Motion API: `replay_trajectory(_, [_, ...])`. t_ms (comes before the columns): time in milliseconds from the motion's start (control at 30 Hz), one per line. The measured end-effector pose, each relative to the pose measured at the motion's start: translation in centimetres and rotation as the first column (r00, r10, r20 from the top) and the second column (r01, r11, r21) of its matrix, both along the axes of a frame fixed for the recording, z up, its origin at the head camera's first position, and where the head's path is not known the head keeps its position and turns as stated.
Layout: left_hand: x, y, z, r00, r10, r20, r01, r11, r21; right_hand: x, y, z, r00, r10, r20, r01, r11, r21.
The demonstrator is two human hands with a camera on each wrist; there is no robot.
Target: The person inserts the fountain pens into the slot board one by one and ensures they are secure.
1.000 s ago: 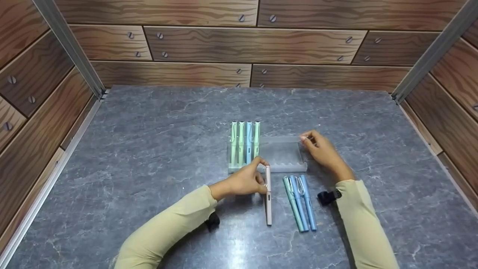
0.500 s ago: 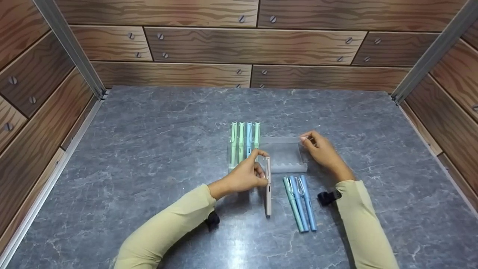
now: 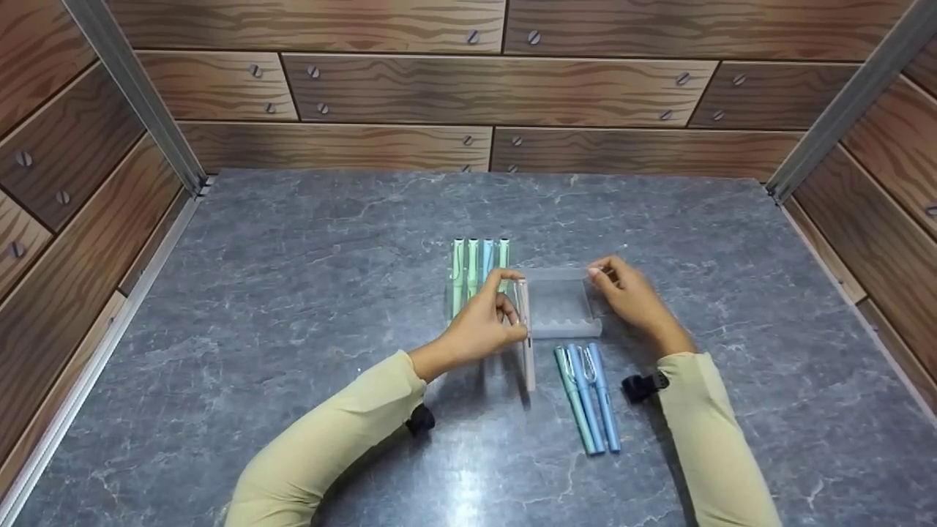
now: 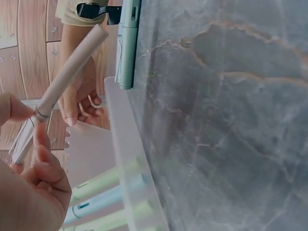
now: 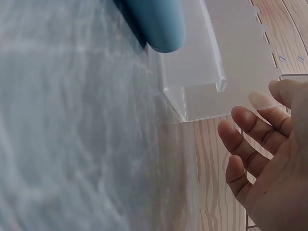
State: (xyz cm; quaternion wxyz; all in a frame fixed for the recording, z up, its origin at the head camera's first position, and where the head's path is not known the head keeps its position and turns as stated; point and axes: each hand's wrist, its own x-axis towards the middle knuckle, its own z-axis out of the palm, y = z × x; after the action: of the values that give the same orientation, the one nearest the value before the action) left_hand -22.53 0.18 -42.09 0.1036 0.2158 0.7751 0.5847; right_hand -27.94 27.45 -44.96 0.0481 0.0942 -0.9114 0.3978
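Note:
My left hand (image 3: pixel 479 326) pinches a pale pink pen (image 3: pixel 528 359) between thumb and fingers, in front of a clear pen stand (image 3: pixel 567 329). In the left wrist view the pen (image 4: pixel 72 70) slants, its clip end at the fingers. Several green and blue pens (image 3: pixel 458 274) lie side by side in the left part of the stand, partly hidden by my left hand. At the stand's back right corner, my right hand (image 3: pixel 626 293) pinches the edge. The right wrist view shows the thumb and a fingertip on either side of the clear plate (image 5: pixel 211 103).
A teal pen (image 3: pixel 576 399) and two blue pens (image 3: pixel 606 399) lie on the grey marbled table (image 3: pixel 329 256), just in front of the stand's right half. Wood-patterned panels (image 3: pixel 395 88) rise behind and at both sides.
My left hand has moved away from me with the pink pen, from the near side of the stand to over its front edge. My right hand has stayed at the corner.

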Motion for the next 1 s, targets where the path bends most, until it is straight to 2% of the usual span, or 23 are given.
replay_trajectory(133, [-0.4, -0.2, 0.1, 0.994, 0.091, -0.065, -0.092, 0.996, -0.010, 0.0, 0.0, 0.0, 1.000, 0.001, -0.004, -0.001, 1.000, 0.010])
replay_trajectory(267, [-0.7, -0.4, 0.3, 0.974, 0.189, -0.128, -0.195, 0.980, -0.039, 0.0, 0.1, -0.1, 1.000, 0.000, 0.005, 0.000, 1.000, 0.005])
replay_trajectory(367, [-1.0, -0.5, 0.5, 0.958, 0.240, -0.156, -0.251, 0.967, -0.055, 0.0, 0.1, -0.1, 1.000, 0.005, 0.010, -0.005, 1.000, 0.002])
replay_trajectory(633, [-1.5, -0.7, 0.6, 0.940, 0.246, -0.235, -0.265, 0.963, -0.052, 0.0, 0.1, -0.1, 1.000, 0.012, 0.002, -0.012, 1.000, -0.006])
replay_trajectory(800, [-1.6, -0.6, 0.6, 0.920, 0.260, -0.294, -0.295, 0.952, -0.080, -0.1, 0.1, -0.1, 1.000, 0.015, 0.024, -0.015, 1.000, -0.013])
replay_trajectory(900, [-1.6, -0.4, 0.6, 0.897, 0.280, -0.341, -0.326, 0.942, -0.085, -0.1, 0.0, -0.1, 1.000, 0.016, 0.023, -0.015, 1.000, -0.013])
replay_trajectory(1000, [-1.6, -0.2, 0.5, 0.856, 0.295, -0.425, -0.366, 0.926, -0.095, -0.1, 0.1, -0.1, 1.000, 0.014, 0.025, -0.014, 1.000, -0.005])
